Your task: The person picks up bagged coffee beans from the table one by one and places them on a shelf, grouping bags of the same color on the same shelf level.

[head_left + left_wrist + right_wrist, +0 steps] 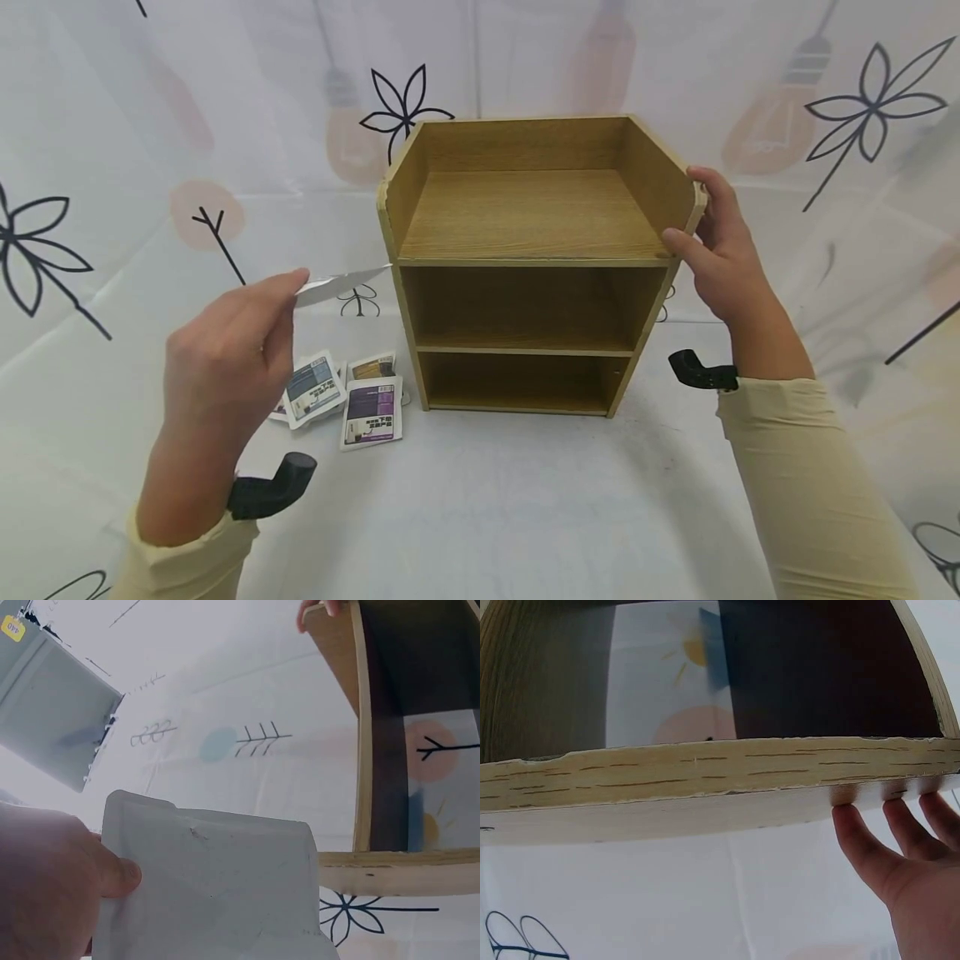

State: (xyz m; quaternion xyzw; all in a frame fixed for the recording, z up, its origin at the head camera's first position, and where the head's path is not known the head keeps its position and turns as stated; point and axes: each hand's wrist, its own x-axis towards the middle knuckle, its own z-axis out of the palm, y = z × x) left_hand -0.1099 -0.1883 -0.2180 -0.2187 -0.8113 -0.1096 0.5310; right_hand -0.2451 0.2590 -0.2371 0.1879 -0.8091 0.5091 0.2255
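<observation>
A wooden shelf unit (517,217) stands in the middle of the head view, with an open top tray and two compartments under it. My right hand (723,250) grips the unit's upper right side panel, thumb in front; in the right wrist view its fingertips (846,817) press against the panel's outer face. To the left of the unit, my left hand (225,358) pinches a flat white packet (341,285) by one edge, held in the air. The left wrist view shows this packet's plain white face (214,885); its other face is hidden.
Several sachets lie in a loose pile at the unit's lower left, among them a purple-labelled sachet (372,412) and a blue-labelled sachet (313,387). A white patterned cloth (517,500) covers the surface and the backdrop.
</observation>
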